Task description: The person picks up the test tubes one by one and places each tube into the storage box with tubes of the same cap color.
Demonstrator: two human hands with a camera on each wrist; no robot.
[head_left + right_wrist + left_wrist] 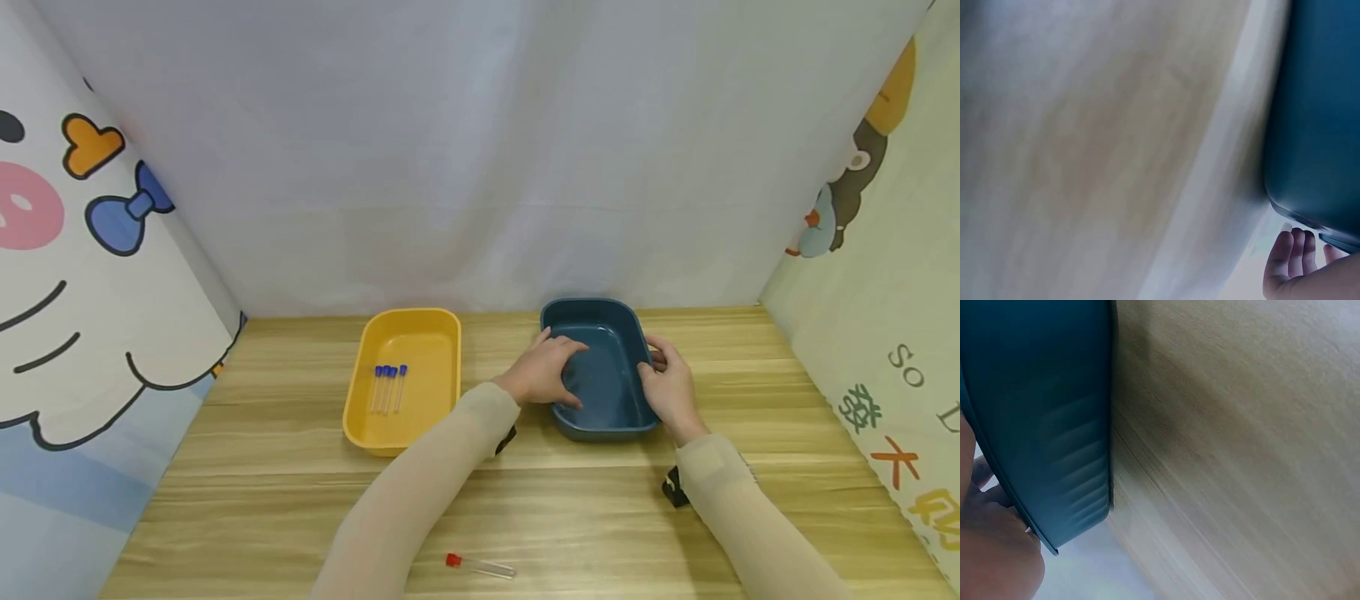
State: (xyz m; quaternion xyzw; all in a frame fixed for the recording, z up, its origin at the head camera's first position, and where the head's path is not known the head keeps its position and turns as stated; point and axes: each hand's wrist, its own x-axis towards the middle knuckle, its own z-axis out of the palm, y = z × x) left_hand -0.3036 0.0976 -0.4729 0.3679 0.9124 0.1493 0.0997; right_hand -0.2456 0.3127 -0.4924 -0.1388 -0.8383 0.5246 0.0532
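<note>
A dark blue tray [600,434] stands on the wooden table, right of centre. My left hand [542,371] reaches over its left rim, with thumb and forefinger spread apart above the tray floor and nothing between them. At the right rim my right hand [670,387] holds the tray wall, thumb over the edge and fingers curled outside. The left wrist view has the tray's side wall [1041,425] close up, with part of the left hand [997,544] at the rim. In the right wrist view, bent fingers of the right hand [1300,269] show beside the rim.
Left of the blue tray stands a yellow tray [431,392] holding several clear tubes with blue caps [386,387]. One clear tube with a red cap [480,566] lies near the table's front. A pale curtain [480,167] hangs behind the table [600,517], with printed cloths at both sides.
</note>
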